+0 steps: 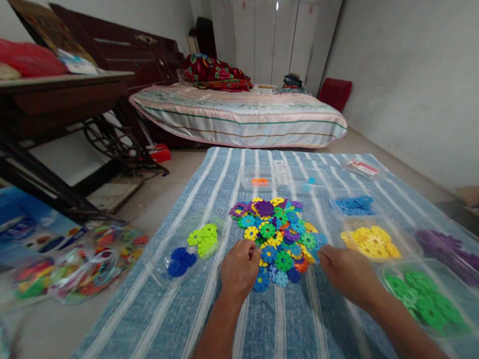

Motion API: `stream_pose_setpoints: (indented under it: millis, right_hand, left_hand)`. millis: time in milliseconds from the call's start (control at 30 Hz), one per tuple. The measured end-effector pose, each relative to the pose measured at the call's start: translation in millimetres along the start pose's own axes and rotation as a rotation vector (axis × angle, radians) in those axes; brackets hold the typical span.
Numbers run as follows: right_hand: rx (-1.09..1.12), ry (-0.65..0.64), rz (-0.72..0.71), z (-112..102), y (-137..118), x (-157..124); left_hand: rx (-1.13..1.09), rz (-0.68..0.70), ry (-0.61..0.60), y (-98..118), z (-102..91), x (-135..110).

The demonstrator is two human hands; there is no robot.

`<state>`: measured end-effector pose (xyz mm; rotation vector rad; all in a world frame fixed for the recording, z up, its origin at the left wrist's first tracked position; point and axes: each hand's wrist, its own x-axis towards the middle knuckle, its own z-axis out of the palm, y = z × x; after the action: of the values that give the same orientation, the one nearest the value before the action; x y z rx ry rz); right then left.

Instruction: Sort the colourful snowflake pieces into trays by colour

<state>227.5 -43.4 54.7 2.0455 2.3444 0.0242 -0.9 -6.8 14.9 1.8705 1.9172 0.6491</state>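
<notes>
if my left hand (239, 266) swings in low it could shove the mixed pile of discs (268, 230) across the cloth (146, 310); a sloppy sweep with my right hand (348, 270) might fling one among the yellow discs (373, 242); pile's between my hands, mostly just past the fingers; both sets are curled in, the right ones at a blue disc (321, 239); can't tell if either's clamped on anything

A bed (242, 112) with a striped sheet and a dark wooden headboard (121, 53) stands before a pale, glossy wardrobe (266, 32) that catches a light glint. A plain whitish wall (421, 46) rises at right; at left, a dark sewing table (40, 105) stands on the greyish floor (52, 341).
</notes>
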Motion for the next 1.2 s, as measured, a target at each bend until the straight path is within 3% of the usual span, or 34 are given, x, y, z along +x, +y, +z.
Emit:
stream_pose_setpoints:
  millis: [133, 267, 367, 500, 667, 800, 967, 1200]
  right_hand:
    - [-0.100, 0.018, 0.039, -38.2, 7.5, 54.5]
    - [-0.140, 0.131, 0.190, -77.2, 25.0, 121.1]
    - [-0.100, 0.246, 0.289, -91.2, 33.8, 141.7]
    - [-0.054, 0.271, 0.334, -79.8, 30.0, 114.6]
    - [0.022, -0.009, 0.275, -35.8, 16.7, 51.2]
    - [0.049, -0.186, 0.276, -1.3, 10.1, 18.9]
    - [0.036, -0.218, 0.270, 20.8, 6.0, 8.9]
    - [-0.066, -0.179, 0.211, 26.2, 3.6, 7.6]
  left_hand:
    - [-0.008, 0.021, 0.016, -3.2, 2.3, 0.1]
    - [0.001, 0.044, 0.024, -5.6, 3.2, 0.5]
    - [-0.001, 0.037, 0.019, -4.1, 1.7, 0.0]
    - [-0.005, 0.019, 0.009, -0.8, -0.2, -0.2]
    - [-0.008, 0.031, 0.007, -1.1, 1.2, 0.2]
    - [-0.001, 0.037, 0.010, -2.5, 2.1, -0.2]
    - [0.010, 0.039, 0.013, -1.8, 0.9, 0.0]
    - [0.017, 0.045, 0.016, 0.2, -0.4, 0.3]
